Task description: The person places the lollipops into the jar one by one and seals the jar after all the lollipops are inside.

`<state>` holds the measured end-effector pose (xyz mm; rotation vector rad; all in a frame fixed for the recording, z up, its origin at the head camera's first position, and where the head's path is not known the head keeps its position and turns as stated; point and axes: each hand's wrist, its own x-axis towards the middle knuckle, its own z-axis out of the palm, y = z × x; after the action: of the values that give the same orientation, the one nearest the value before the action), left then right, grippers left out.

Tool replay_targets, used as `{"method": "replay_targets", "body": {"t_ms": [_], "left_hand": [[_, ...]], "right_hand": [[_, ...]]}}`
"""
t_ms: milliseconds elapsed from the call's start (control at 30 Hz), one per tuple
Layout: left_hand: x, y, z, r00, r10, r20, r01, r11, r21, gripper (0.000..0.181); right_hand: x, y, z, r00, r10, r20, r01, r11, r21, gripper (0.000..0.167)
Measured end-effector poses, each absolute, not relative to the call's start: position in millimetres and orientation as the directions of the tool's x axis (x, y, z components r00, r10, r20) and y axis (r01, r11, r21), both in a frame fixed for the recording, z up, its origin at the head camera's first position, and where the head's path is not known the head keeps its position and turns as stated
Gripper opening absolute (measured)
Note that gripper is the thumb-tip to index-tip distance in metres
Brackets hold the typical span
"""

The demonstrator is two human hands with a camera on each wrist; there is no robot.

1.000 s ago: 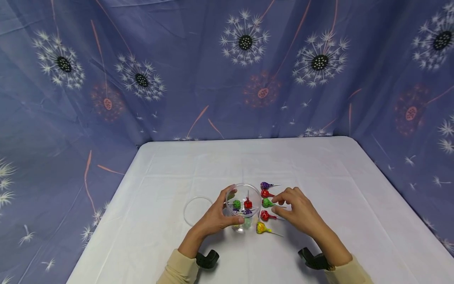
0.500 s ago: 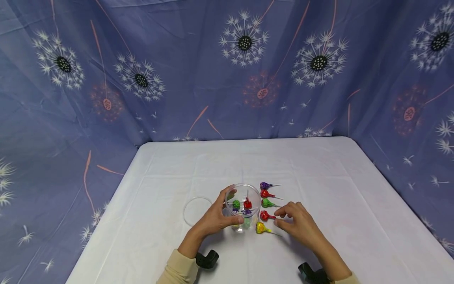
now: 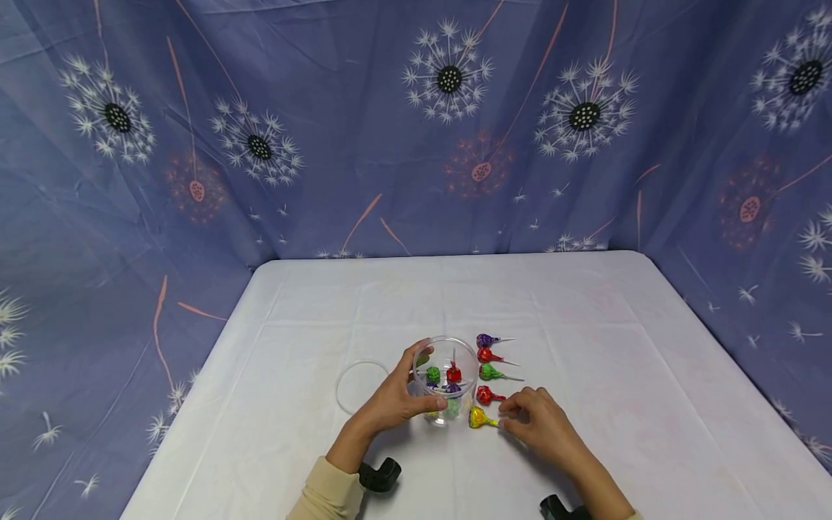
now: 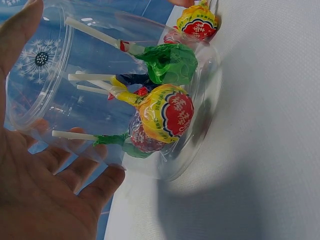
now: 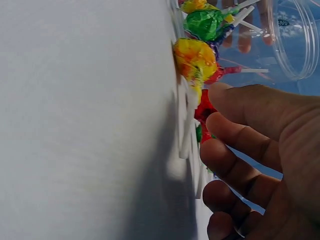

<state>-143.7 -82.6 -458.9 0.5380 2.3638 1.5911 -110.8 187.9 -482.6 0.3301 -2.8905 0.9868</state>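
The right hand [image 3: 536, 427] is hanging loosely curled, pinching nothing, just beside the yellow lollipop [image 3: 478, 417], whose stick [image 5: 187, 132], probably stiff, is offering the best hold; it should be light. Left of those fingers [image 5: 216, 155], the left hand [image 3: 388, 399] is gripping the clear jar [image 4: 95, 114].

The clear round plastic jar [image 4: 95, 112] is smooth and shiny. The round yellow lollipop wrapper [image 5: 195, 57] is shiny and crinkly. The white cloth-covered tabletop [image 3: 390, 307] and blue flowery cloth curtain [image 3: 364, 123] look dull.
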Motion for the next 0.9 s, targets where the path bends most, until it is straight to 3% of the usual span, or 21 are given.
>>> {"method": "replay_targets", "body": {"t_ms": [267, 900], "left_hand": [[-143, -83, -460, -0.904, 0.428, 0.01, 0.168, 0.333, 0.928, 0.094], [-144, -83, -459, -0.902, 0.431, 0.006, 0.162, 0.326, 0.932, 0.095]], "right_hand": [[-108, 186, -485, -0.983, -0.177, 0.057, -0.176, 0.788, -0.59, 0.017], [-109, 183, -493, -0.985, -0.164, 0.055, -0.167, 0.813, -0.558, 0.019]]}}
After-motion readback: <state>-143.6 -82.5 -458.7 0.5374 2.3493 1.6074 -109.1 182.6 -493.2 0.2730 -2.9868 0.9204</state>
